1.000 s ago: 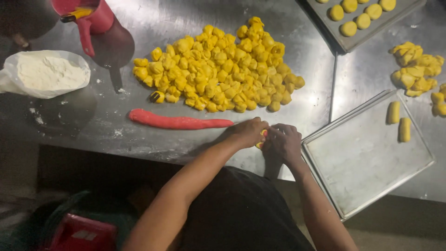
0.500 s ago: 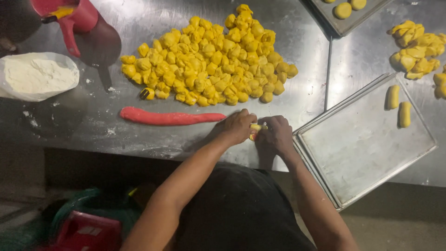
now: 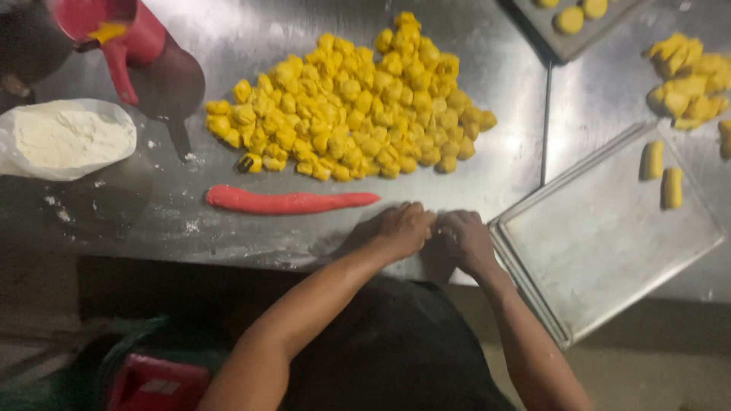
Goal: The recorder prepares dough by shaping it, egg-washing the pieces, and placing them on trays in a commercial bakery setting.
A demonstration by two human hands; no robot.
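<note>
Dough piece hidden between left hand (image 3: 400,228) and right hand (image 3: 464,240).

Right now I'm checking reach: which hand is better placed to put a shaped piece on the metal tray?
The right hand, probably: it rests beside the rectangular metal baking tray, nearly at its rim. The left hand lies farther off, nearer the long red dough roll.

Shiny steel worktable (image 3: 228,46), dim floor (image 3: 46,304) below
</note>
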